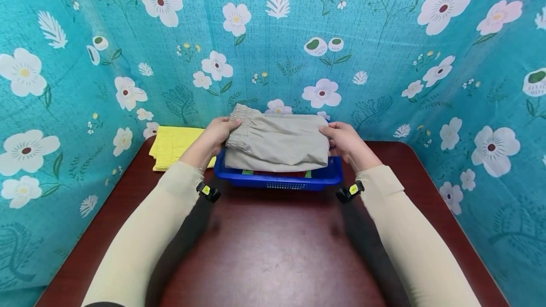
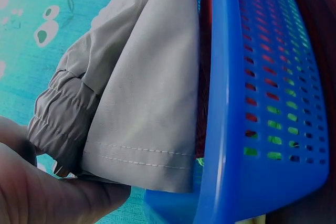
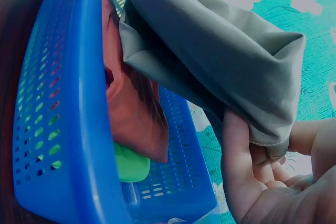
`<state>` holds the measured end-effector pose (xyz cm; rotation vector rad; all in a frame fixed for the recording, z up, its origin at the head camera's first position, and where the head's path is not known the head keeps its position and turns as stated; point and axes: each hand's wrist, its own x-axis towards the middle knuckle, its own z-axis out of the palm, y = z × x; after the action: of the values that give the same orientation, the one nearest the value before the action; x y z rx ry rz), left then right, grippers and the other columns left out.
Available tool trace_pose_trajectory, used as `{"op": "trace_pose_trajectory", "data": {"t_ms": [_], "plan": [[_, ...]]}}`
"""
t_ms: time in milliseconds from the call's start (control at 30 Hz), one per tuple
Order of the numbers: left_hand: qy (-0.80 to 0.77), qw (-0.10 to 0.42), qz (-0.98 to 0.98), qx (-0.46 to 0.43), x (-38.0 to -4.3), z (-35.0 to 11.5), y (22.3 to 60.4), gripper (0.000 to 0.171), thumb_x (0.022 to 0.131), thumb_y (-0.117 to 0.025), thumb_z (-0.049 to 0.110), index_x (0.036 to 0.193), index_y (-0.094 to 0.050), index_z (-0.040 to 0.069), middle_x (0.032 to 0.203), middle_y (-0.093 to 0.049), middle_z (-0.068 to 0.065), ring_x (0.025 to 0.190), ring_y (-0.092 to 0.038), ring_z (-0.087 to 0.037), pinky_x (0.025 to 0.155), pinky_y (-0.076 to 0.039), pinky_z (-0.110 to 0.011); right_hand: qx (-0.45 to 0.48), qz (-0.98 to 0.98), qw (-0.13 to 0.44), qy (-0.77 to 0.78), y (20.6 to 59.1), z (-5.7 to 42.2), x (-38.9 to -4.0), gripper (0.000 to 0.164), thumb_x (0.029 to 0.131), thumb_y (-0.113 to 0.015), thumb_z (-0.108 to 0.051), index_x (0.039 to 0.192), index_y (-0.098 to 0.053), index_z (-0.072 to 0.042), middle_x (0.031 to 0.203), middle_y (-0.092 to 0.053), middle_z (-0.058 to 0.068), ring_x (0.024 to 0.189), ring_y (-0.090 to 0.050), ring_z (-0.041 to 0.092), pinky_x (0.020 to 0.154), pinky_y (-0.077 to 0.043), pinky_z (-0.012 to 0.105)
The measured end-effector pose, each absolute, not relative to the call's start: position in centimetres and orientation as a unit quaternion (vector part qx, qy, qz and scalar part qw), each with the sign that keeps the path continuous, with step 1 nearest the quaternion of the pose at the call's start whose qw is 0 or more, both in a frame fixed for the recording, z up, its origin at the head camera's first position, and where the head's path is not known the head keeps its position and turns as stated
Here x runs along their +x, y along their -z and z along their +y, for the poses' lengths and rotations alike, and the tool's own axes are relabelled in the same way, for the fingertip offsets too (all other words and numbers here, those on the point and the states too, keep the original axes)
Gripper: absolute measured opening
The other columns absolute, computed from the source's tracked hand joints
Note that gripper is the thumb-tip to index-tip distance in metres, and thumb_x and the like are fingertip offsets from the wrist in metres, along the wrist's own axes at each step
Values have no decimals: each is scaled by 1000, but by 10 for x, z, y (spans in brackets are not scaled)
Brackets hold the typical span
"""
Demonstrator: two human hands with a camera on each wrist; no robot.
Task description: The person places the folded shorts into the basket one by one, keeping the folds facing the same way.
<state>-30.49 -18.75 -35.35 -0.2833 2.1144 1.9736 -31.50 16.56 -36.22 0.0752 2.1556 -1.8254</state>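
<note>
Folded grey-beige elastic-waist pants [image 1: 283, 139] are held between both hands over a blue plastic basket [image 1: 273, 181]. The left hand [image 1: 219, 131] grips them at the gathered waistband end. At the opposite end, the right hand [image 1: 341, 139] pinches the folded edge between thumb and fingers. In the left wrist view a stitched hem shows beside the bunched elastic of the pants [image 2: 142, 93]. Under them in the basket lie a red folded cloth [image 3: 136, 114] and a bright green cloth [image 3: 130, 163], both seen in the right wrist view.
A folded yellow garment [image 1: 177, 143] lies on the dark red-brown table [image 1: 273, 250], left of the basket. A teal flowered curtain [image 1: 273, 37] hangs close behind the basket and along both sides. Each wrist wears a small black camera strap.
</note>
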Motion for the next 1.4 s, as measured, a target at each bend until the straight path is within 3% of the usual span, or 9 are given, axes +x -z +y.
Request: {"op": "trace_pose_trajectory", "data": {"t_ms": [233,467,667,867,1067,1400], "plan": [[-646,106,750,-94,-311,-183,357,50,108,-52,29,150,-46,2,120,-61,-11,94,-63,-19,89,-53,-36,31,782,149,605,362,162,-322,47,107,-53,-31,144,-45,-3,118,-59,12,83,-67,17,68,-61,37],[-613,81,781,-89,-314,-178,364,48,108,-52,25,147,-45,-4,130,-56,-18,102,-58,-22,93,-50,-39,47,795,146,586,364,155,-325,45,108,-52,-25,145,-42,-1,125,-56,17,90,-66,22,76,-62,44],[-577,58,810,-83,-318,-173,367,48,107,-53,24,144,-44,-6,130,-54,-21,103,-57,-24,89,-51,-38,54,820,125,556,360,148,-323,44,106,-52,-22,143,-41,-1,132,-51,21,94,-62,27,80,-62,48],[-565,53,818,-95,-320,-171,369,58,106,-55,22,152,-32,-6,144,-47,-25,121,-55,-32,101,-50,-45,66,833,117,537,358,143,-322,43,104,-55,-21,141,-42,-2,135,-50,22,99,-61,30,80,-61,49],[-536,45,837,-100,-321,-168,373,66,105,-56,21,158,-24,-2,159,-32,-25,142,-41,-35,114,-40,-49,77,841,116,522,359,141,-321,48,101,-60,-19,143,-43,-4,136,-52,22,104,-65,34,79,-61,50],[-457,20,884,-91,-318,-166,377,72,94,-61,16,155,-27,-2,156,-38,-26,142,-41,-37,113,-42,-50,51,883,93,457,365,140,-317,46,97,-64,-16,138,-47,-3,136,-53,23,109,-66,39,73,-62,47]]}}
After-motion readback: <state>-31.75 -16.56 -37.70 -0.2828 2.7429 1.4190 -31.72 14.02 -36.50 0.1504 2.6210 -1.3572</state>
